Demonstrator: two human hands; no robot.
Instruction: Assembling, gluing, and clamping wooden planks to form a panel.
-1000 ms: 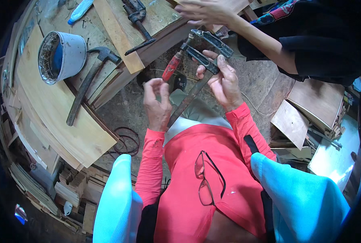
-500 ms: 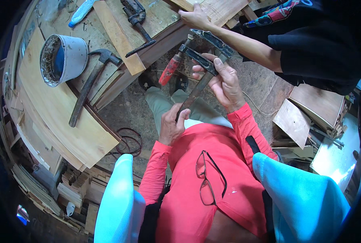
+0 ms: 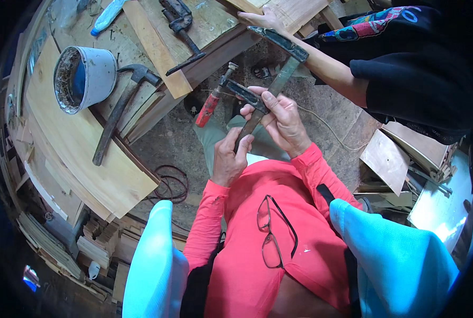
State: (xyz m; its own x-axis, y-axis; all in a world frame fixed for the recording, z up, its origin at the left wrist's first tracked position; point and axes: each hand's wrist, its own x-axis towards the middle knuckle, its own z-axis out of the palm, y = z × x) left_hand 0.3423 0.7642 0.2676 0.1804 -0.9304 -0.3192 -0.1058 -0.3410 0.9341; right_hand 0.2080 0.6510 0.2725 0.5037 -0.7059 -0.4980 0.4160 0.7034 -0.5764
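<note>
I hold a bar clamp (image 3: 287, 73) in both hands in front of my waist, slanting up to the right. My left hand (image 3: 230, 160) is closed around the lower end of its steel bar. Higher up, my right hand (image 3: 285, 122) pinches the bar beside the sliding arm (image 3: 245, 96), thumb on top. From that arm's outer end hang the threaded spindle and its red handle (image 3: 207, 110). The fixed jaw (image 3: 279, 42) at the bar's top stands well apart from the sliding arm, with nothing between them.
On the workbench at left are a hammer (image 3: 121, 111), a white bucket (image 3: 99, 76), a black clamp (image 3: 181, 26), a wooden strip (image 3: 159, 50) and a plastic bottle (image 3: 108, 17). A co-worker's arm (image 3: 329, 69) reaches in behind the clamp's top. Boards (image 3: 387, 156) lean at right.
The sliding arm has gone down the bar with my right hand, so the gap to the fixed jaw is wider. The co-worker's hand has shifted slightly right.
</note>
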